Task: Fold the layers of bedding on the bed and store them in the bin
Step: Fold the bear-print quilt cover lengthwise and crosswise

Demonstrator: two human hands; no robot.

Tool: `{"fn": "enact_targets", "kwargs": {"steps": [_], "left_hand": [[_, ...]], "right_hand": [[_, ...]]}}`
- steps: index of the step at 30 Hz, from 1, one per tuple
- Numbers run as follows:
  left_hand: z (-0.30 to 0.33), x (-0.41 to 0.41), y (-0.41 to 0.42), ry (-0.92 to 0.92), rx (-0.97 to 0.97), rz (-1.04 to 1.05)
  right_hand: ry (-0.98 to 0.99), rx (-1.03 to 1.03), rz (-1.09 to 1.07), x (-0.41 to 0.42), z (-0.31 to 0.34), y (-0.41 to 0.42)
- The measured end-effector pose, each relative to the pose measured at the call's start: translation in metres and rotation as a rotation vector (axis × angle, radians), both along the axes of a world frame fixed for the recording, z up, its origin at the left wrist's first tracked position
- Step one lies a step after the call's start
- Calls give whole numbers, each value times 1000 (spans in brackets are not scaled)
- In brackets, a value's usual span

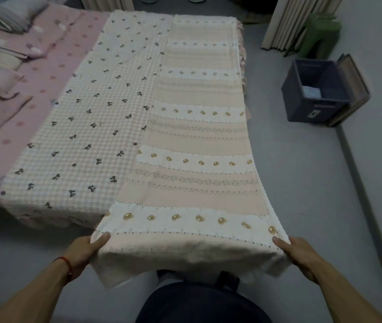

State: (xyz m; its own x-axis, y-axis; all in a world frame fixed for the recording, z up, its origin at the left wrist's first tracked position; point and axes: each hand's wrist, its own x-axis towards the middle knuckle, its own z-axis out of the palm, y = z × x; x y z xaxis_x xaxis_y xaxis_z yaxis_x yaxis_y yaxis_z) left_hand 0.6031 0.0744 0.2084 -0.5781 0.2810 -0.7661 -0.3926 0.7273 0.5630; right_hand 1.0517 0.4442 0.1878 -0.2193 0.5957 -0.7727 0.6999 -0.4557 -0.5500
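here the left hand [85,250] and right hand [299,255] each pinch a near corner of the striped blanket [197,136], thumbs on top, keeping its narrow folded strip taut and square along the bed [34,108]; the open bin [313,94] waits on the floor, well apart to the right.

— What sort of place is this?
— A bedroom. A bed [52,73] with layered patterned covers fills it, pillows [3,50] at its far left end.
— Anything else?
— Grey floor [301,183] right of the bed, pale curtains [285,22] beyond, a dark bin [301,106] near them.
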Motion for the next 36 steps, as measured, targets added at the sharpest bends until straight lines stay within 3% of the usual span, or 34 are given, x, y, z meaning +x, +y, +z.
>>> {"fn": "enact_targets", "kwargs": {"steps": [7,14,22,29,36], "left_hand": [[-26,13,-27,106,-87,64],[-41,7,-44,16,0,180],[-42,-31,-37,-15,134,153],[-11,-90,33,68,236,110],[-20,-164,156,175,228,177]], "right_hand": [[-6,-22,-86,3,-4,-30],[-40,34,-190,5,-11,-29],[-44,137,-372,-21,-4,-36],[35,310,-363,-79,28,23],[106,268,-332,-147,-6,150]]}}
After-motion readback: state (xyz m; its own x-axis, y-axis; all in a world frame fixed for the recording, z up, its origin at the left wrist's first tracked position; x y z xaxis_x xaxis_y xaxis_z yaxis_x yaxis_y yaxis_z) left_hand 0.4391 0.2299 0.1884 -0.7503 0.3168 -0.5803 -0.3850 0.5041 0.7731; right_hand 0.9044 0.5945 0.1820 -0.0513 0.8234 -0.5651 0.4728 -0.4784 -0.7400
